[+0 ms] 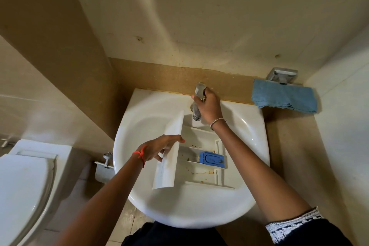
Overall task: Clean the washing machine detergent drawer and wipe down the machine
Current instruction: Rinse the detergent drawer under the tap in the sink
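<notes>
The white detergent drawer (201,168) lies across the basin of the white sink (143,126), its front panel on the left. Brown stains speck its compartments, and a blue insert (212,159) sits in the right part. My left hand (159,149) grips the drawer's front panel, fingers curled over its top edge. My right hand (208,106) is wrapped round the metal tap (197,104) at the back of the sink. No water is visible from the spout.
A blue cloth (284,97) hangs on a ledge at the right, under a chrome fitting (281,76). A white toilet (26,181) stands at the left, with a paper holder (104,168) between it and the sink. Beige tiled walls close in all round.
</notes>
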